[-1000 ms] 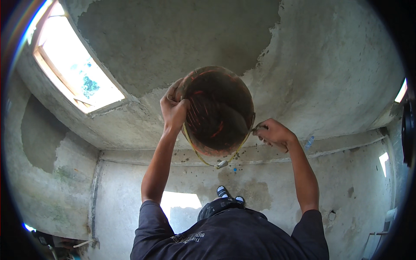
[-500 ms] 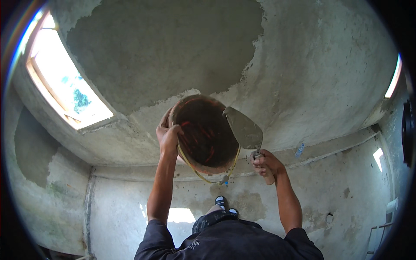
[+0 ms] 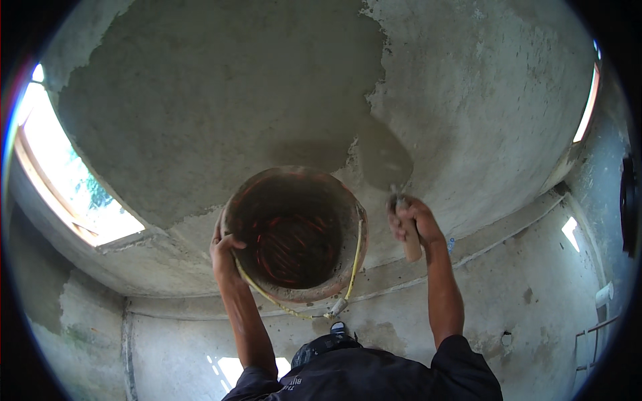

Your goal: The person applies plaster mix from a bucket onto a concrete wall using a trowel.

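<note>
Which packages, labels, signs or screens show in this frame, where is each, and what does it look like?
No package, sign or screen shows.
Faint pale print on the person's dark shirt, bottom centre, near the collar: small and too blurred to make out.
No label shows on the round, mortar-caked bucket with a yellow cord handle, held up at its rim by the left hand.
No label shows on the wooden-handled trowel gripped by the right hand against the grey ceiling plaster.

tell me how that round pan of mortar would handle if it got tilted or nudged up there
The mortar pan probably feels heavy: wet grey mix cakes its rim. Only the left hand grips one edge, so it may tip easily. Its yellow cord hangs slack and floppy, likely to swing.
</note>
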Available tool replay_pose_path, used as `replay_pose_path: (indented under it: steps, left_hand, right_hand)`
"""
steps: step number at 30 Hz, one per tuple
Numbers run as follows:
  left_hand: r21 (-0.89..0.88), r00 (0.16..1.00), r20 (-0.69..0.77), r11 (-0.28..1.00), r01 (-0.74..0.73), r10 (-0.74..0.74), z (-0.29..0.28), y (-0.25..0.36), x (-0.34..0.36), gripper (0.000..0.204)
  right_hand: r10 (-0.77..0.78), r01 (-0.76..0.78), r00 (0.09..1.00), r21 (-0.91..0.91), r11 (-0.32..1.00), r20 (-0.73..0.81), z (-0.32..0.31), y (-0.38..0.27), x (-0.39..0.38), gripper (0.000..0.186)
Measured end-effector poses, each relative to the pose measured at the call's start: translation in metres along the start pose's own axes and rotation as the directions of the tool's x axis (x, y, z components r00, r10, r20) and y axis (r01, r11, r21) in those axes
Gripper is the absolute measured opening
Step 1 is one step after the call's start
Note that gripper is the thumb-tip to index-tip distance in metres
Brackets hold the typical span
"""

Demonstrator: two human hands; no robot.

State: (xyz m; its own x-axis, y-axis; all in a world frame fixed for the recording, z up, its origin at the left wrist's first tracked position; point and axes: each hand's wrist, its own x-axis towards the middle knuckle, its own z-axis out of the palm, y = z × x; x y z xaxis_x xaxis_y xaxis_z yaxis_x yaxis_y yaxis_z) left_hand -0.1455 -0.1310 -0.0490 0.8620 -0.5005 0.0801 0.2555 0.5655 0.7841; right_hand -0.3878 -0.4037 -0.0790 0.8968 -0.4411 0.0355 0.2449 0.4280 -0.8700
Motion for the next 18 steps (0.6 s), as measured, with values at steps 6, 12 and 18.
replay_pose_path:
  steps: [6,12,18]
  left_hand:
    - [-0.019,0.979,-0.132,0.987,-0.157,0.153,0.023,-0.004,0.001,0.082]
    - [0.041,0.945,-0.184,0.963,-0.268,0.271,0.035,-0.015,0.000,0.079]
    - [0.044,0.909,-0.278,0.950,-0.310,0.310,0.053,-0.027,-0.011,0.078]
  right_hand:
    - [-0.465,0.139,0.853,-0.756,0.639,-0.237,-0.062,-0.017,0.058,0.027]
    - [-0.848,0.166,0.515,-0.985,-0.048,0.128,-0.120,0.008,0.120,0.024]
    - [-0.801,0.019,0.561,-0.971,-0.240,0.209,-0.142,0.023,0.164,0.030]
